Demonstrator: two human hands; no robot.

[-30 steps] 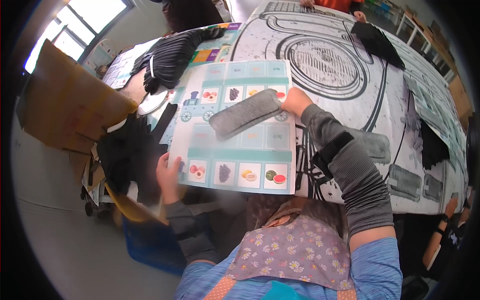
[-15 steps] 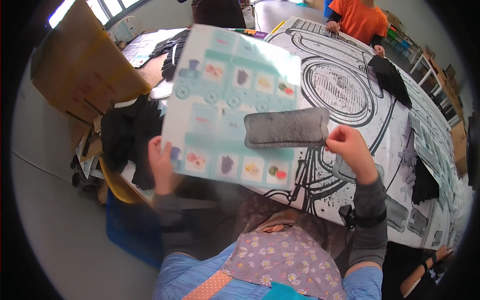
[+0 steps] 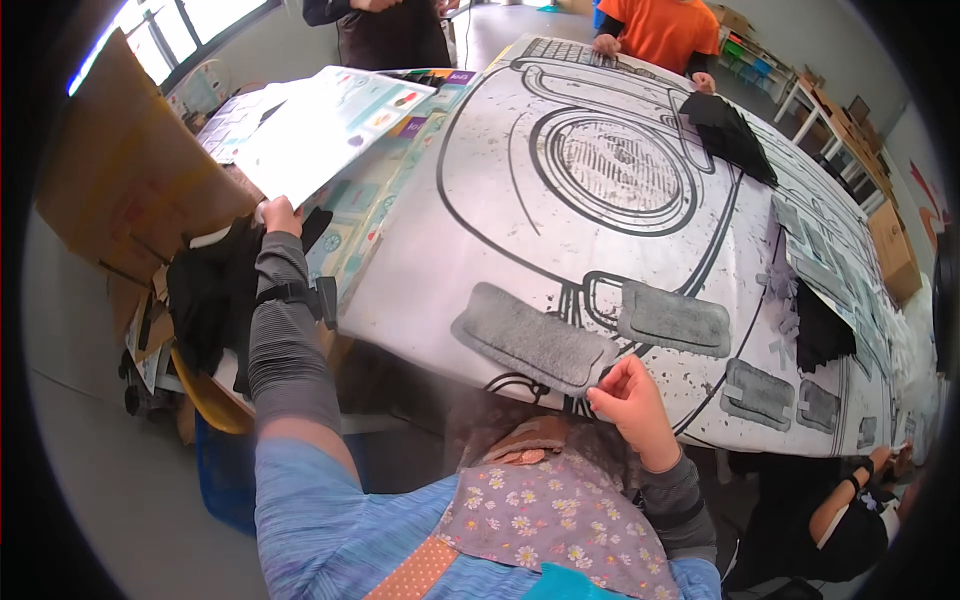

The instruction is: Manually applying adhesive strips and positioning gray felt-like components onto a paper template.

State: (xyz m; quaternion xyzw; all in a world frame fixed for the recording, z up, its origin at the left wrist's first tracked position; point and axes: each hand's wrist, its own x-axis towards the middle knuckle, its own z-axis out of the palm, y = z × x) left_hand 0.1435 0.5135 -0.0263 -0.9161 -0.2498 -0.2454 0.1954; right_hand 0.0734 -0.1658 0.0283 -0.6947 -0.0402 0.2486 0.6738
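Note:
My left hand (image 3: 282,216) reaches out to the left, its fingers closed on the near corner of a white sheet (image 3: 310,135) with small coloured pictures along one edge. The sheet is tilted over the stack at the table's left. Closer to me, my right hand (image 3: 632,402) pinches the right end of a grey, textured rectangular pad (image 3: 535,338) with pale edges. That pad is over the near edge of the tabletop drawing; whether it touches the surface I cannot tell. A similar grey pad (image 3: 675,318) lies just beyond my right hand.
The white table cover (image 3: 480,230) bears a large black line drawing. Smaller grey pads (image 3: 760,393) and a black cloth pile (image 3: 730,135) lie on its right. Cardboard (image 3: 130,150) stands at left beside dark fabric (image 3: 215,300). A person in orange (image 3: 660,35) stands across the table.
My left hand has carried the sheet away from in front of me, to the far left. My right hand has moved down and left with the grey pad, now nearer the table edge.

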